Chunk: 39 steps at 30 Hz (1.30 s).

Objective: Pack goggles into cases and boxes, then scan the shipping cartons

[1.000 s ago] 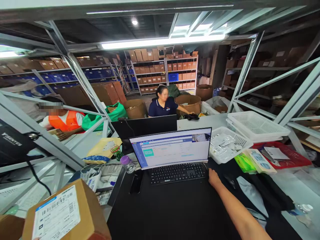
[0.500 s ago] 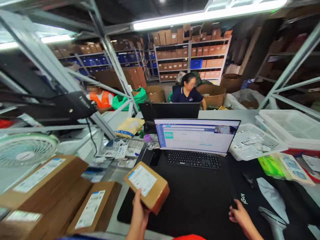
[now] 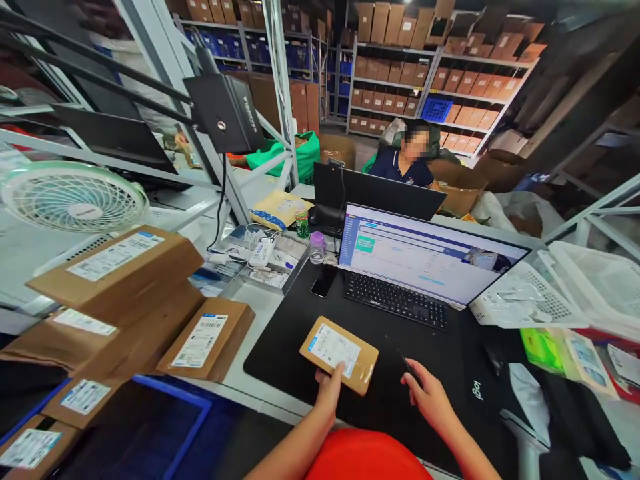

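Observation:
My left hand grips the near edge of a small brown cardboard parcel, which has a white shipping label and lies nearly flat just above a black desk mat. My right hand is to the right of the parcel and apart from it. Its fingers appear to pinch a thin black pen, though the thin shape is hard to make out. Behind both hands is a black keyboard.
Labelled cardboard parcels are stacked at the left, above a blue-rimmed bin. Beyond the keyboard stands a monitor. A phone, purple-capped bottle and tray of small packets sit nearby. A co-worker sits farther back.
The parcel has moved right and tipped down towards the mat in my left hand. My right hand has moved left towards it, and the view has tilted.

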Each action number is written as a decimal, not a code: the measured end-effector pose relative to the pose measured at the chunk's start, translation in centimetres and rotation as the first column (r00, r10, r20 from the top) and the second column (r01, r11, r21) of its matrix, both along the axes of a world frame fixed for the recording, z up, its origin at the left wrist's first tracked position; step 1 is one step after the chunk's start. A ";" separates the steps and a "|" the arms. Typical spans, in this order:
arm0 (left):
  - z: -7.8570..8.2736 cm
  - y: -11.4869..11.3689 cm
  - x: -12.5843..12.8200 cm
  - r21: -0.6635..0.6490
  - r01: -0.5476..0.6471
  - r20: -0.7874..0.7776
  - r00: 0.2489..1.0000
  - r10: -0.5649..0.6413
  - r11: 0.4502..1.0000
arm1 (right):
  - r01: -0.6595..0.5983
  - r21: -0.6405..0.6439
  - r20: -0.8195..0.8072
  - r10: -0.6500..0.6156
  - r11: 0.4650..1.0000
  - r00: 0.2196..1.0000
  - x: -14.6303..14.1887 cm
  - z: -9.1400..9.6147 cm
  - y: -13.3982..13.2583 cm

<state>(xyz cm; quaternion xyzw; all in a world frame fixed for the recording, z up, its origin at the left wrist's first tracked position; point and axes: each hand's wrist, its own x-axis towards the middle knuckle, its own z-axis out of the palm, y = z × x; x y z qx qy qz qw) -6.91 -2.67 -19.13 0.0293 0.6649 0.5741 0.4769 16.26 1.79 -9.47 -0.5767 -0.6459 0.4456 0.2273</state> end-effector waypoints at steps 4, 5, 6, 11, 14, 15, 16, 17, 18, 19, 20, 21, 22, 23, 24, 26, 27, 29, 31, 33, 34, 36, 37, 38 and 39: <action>-0.1 -0.6 -4.4 0.016 -0.011 -0.240 0.971 0.015 1.000 | -0.294 0.053 0.175 0.281 0.954 0.944 -6.1 3.4 1.0; 0.0 -0.6 -5.5 0.031 -0.008 -0.291 0.956 0.017 0.999 | -0.367 0.070 0.233 0.343 0.927 0.910 -7.9 4.2 1.3; 0.1 -0.5 -6.5 0.047 0.002 -0.332 0.943 0.014 0.999 | -0.428 0.080 0.302 0.388 0.900 0.871 -9.7 4.9 1.7; 0.0 0.4 -8.5 0.103 0.089 -0.386 0.921 -0.043 0.991 | -0.569 0.022 0.622 0.435 0.822 0.651 -17.4 7.9 2.9; -0.5 0.8 -8.2 0.106 0.104 -0.363 0.930 -0.059 0.989 | -0.645 -0.018 0.715 0.461 0.764 0.525 -19.7 8.9 3.2; -0.7 0.8 -8.2 0.107 0.103 -0.353 0.934 -0.059 0.989 | -0.658 -0.031 0.734 0.464 0.752 0.496 -20.2 9.1 3.2; -0.9 0.8 -8.1 0.110 0.102 -0.344 0.937 -0.058 0.989 | -0.662 -0.045 0.748 0.464 0.748 0.474 -20.5 9.3 3.2; -1.1 0.8 -8.1 0.115 0.100 -0.334 0.941 -0.057 0.988 | -0.659 -0.058 0.757 0.464 0.750 0.461 -20.8 9.4 3.1; -1.3 0.8 -8.1 0.121 0.099 -0.325 0.944 -0.055 0.988 | -0.654 -0.069 0.764 0.462 0.753 0.451 -21.0 9.5 2.9; -1.5 0.8 -8.2 0.128 0.097 -0.318 0.946 -0.052 0.987 | -0.649 -0.082 0.772 0.460 0.757 0.439 -21.2 9.6 2.7; -1.6 0.9 -8.2 0.135 0.095 -0.313 0.949 -0.049 0.986 | -0.644 -0.094 0.779 0.459 0.759 0.427 -21.3 9.8 2.5; -1.7 0.9 -8.3 0.143 0.093 -0.308 0.950 -0.045 0.985 | -0.641 -0.106 0.785 0.460 0.760 0.415 -21.4 9.9 2.3; -1.8 0.9 -8.3 0.149 0.091 -0.304 0.952 -0.042 0.985 | -0.640 -0.120 0.789 0.464 0.759 0.402 -21.4 10.0 2.1; -1.8 0.9 -8.4 0.154 0.089 -0.301 0.953 -0.039 0.984 | -0.639 -0.133 0.792 0.468 0.758 0.391 -21.3 10.1 1.9; -1.9 0.9 -8.4 0.157 0.088 -0.299 0.953 -0.037 0.984 | -0.637 -0.147 0.795 0.474 0.757 0.380 -21.2 10.2 1.8; -1.8 0.9 -8.5 0.157 0.088 -0.301 0.953 -0.037 0.984 | -0.625 -0.177 0.798 0.482 0.760 0.360 -20.5 10.4 1.7; -1.8 0.9 -8.5 0.155 0.089 -0.305 0.951 -0.038 0.984 | -0.616 -0.191 0.801 0.484 0.764 0.352 -20.0 10.4 1.7; -1.7 0.9 -8.6 0.152 0.095 -0.319 0.947 -0.042 0.984 | -0.600 -0.209 0.803 0.486 0.772 0.345 -18.8 10.4 1.7; -1.7 0.9 -8.6 0.148 0.105 -0.336 0.941 -0.050 0.984 | -0.584 -0.220 0.803 0.485 0.781 0.346 -17.4 10.4 1.5; -1.7 0.9 -8.7 0.141 0.122 -0.352 0.934 -0.065 0.983 | -0.558 -0.219 0.799 0.475 0.800 0.369 -15.8 10.3 1.2; -1.7 0.9 -8.8 0.136 0.133 -0.360 0.930 -0.076 0.982 | -0.544 -0.212 0.796 0.467 0.812 0.386 -15.1 10.2 1.0; -1.6 1.0 -8.9 0.124 0.157 -0.375 0.921 -0.100 0.980 | -0.519 -0.193 0.796 0.443 0.833 0.414 -13.6 10.1 0.5; -1.6 1.0 -8.9 0.117 0.169 -0.383 0.917 -0.112 0.979 | -0.513 -0.186 0.798 0.433 0.838 0.420 -12.8 10.0 0.3; -1.6 1.0 -9.0 0.109 0.181 -0.391 0.912 -0.125 0.977 | -0.510 -0.183 0.801 0.428 0.841 0.418 -12.1 9.9 0.0; -1.5 1.1 -9.1 0.100 0.193 -0.400 0.906 -0.138 0.976 | -0.506 -0.182 0.807 0.422 0.843 0.413 -11.3 9.8 -0.3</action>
